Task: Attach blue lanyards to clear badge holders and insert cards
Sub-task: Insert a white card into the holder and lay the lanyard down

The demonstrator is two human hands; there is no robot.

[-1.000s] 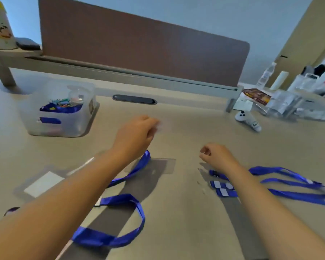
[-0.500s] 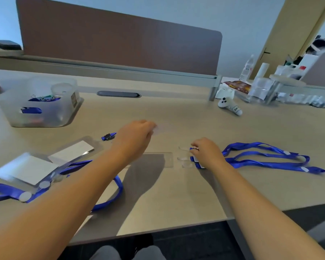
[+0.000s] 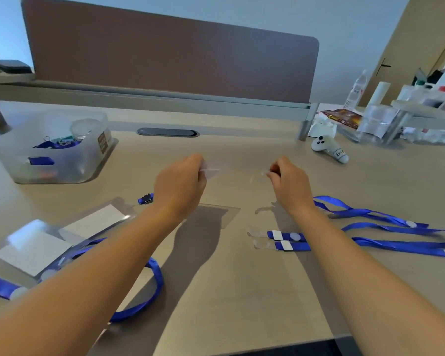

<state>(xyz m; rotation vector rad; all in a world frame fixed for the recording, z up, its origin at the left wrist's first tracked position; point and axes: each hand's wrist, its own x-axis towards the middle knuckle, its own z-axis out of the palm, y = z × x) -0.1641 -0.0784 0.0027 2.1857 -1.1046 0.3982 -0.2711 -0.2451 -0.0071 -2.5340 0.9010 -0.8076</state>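
Observation:
My left hand is raised over the desk, pinching a clear badge holder at its edge. My right hand is level with it and pinches a small clear piece; what it is stays too faint to tell. A second empty clear holder lies flat below, between my forearms. Two blue lanyards lie to the right, their clear strap ends pointing left. On the left lie two holders with white cards and a blue lanyard.
A translucent bin with clips and blue pieces stands at the back left. A small blue clip lies near my left wrist. A white controller, a bottle and packaging crowd the back right. A brown divider panel runs along the back.
My right hand has lifted off the lanyard ends and risen with a small clear piece. My left hand stays raised with the holder. The view has tilted up.

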